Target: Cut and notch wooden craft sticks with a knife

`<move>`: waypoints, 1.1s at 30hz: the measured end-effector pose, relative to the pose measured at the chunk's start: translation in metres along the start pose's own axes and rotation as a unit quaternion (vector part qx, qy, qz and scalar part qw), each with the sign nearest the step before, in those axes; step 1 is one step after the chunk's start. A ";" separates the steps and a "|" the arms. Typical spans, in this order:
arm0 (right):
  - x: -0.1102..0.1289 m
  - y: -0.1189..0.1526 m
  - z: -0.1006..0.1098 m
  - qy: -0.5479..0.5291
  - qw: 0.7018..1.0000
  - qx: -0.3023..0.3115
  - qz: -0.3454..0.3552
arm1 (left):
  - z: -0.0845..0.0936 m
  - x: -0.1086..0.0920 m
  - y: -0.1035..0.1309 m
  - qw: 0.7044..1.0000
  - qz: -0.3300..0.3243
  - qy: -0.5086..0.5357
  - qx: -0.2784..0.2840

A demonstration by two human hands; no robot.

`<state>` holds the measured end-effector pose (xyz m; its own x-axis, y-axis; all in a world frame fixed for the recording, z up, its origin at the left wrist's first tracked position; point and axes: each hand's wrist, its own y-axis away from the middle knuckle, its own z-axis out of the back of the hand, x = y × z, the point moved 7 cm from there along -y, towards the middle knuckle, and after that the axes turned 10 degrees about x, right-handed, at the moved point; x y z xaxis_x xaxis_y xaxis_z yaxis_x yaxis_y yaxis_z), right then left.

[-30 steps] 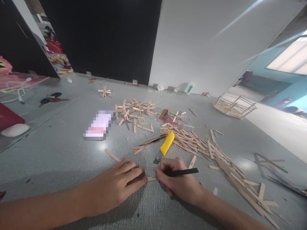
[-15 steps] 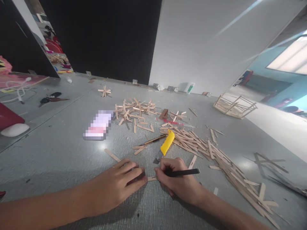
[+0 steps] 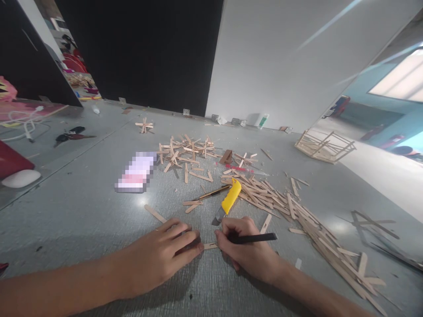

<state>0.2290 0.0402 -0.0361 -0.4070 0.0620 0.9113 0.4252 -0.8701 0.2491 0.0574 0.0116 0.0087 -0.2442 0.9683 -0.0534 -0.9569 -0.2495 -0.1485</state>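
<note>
A flat wooden craft stick (image 3: 210, 246) with a small dark slot or mark lies on the grey surface between my hands. Thumb and fingertips of my left hand (image 3: 165, 251) hold its left end down. At its other end, my right hand (image 3: 247, 246) is closed round a slim black pen-like tool (image 3: 256, 238); the tool's tip is hidden behind the fingers. Just beyond the right hand lies a yellow utility knife (image 3: 231, 197), its blade toward me. A loose craft stick (image 3: 154, 213) rests beyond the left hand, and another stick (image 3: 265, 223) lies beside the right.
A long pile of craft sticks (image 3: 264, 193) runs along the right. Farther back are joined sticks (image 3: 175, 152) and a brown block (image 3: 226, 156). A pixelated rectangular object (image 3: 136, 172) lies left, keys (image 3: 71, 135) beyond it. A stick frame (image 3: 324, 146) stands at far right.
My right hand and the black tool have shifted very slightly to the right, showing a little more of the craft stick. The left hand stays in place.
</note>
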 end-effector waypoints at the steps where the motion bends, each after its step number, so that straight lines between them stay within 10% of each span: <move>1: 0.000 0.000 0.000 0.001 1.000 0.000 0.000 | 0.000 0.000 0.000 1.000 0.001 -0.001 -0.003; 33: 0.001 0.000 0.001 0.006 1.000 0.002 0.009 | 0.000 0.000 0.000 1.000 0.003 0.003 -0.005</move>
<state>0.2296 0.0406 -0.0347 -0.4088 0.0410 0.9117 0.4354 -0.8692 0.2343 0.0572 0.0115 0.0086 -0.2495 0.9665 -0.0600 -0.9536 -0.2560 -0.1586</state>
